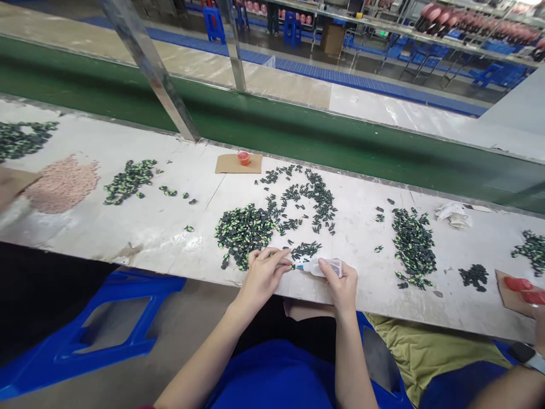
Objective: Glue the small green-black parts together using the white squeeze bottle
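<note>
My left hand (267,271) pinches a small black-and-green part (293,266) at its fingertips, just above the front of the table. In my right hand (343,284) is a clear squeeze bottle (315,267) with a blue tip, tilted almost flat. The tip points left and meets or nearly meets the little part. Beside my left hand lies a heap of black-and-green parts (244,230). A small cluster of slim black pieces (307,250) sits just behind the bottle, and more loose black pieces (321,199) spread farther back.
An orange-red cup (243,158) stands on a cardboard piece (223,163) at the back. Pink pieces (63,184) are heaped at left, more black-and-green parts (413,244) at right. Co-workers' hands show at both edges. A metal post (157,79) rises behind the table; blue stools (106,312) stand below.
</note>
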Motion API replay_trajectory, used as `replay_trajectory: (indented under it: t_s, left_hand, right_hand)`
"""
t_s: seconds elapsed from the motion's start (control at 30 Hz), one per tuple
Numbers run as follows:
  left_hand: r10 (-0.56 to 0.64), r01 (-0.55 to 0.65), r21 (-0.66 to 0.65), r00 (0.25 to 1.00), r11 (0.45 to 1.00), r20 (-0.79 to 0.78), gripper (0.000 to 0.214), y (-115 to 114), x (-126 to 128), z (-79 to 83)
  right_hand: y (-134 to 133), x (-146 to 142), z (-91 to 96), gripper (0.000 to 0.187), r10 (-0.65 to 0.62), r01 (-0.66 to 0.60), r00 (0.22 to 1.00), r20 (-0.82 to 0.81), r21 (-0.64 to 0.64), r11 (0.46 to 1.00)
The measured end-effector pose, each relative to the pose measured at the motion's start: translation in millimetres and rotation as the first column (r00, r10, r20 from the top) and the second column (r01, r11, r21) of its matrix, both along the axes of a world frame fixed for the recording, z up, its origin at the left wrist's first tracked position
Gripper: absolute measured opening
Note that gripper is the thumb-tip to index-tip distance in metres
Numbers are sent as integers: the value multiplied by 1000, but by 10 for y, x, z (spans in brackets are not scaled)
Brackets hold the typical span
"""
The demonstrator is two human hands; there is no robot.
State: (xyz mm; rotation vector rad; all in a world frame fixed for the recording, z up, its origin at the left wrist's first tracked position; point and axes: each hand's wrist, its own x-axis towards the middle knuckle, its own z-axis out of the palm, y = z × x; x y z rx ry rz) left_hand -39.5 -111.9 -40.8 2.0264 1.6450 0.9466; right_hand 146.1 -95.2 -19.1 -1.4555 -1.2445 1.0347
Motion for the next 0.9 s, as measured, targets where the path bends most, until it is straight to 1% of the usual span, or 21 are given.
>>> replay_trajectory:
  t_s: [0.17,0.4,0.6,0.9]
  left_hand:
    - [-2,2,-25,1000,1000,4,28,4,-2,-7]
    - [-10,10,-2,1000,1000,12,28,8,-8,-12]
    - [0,0,-7,1000,1000,-23,28,2,3,16]
    - [7,-7,-16,1000,1000,0,20,-3,18,24]
  right_hand:
    - [-5,2,-5,34,5,-5,1000,11,-1,1000]
    - [5,-13,14,34,-4,4,1000,17,3,1000]
    - [6,-15,10,34,2,-2,1000,27,-3,1000]
    - [-17,-29,-15,38,-80,80,996,33,18,997]
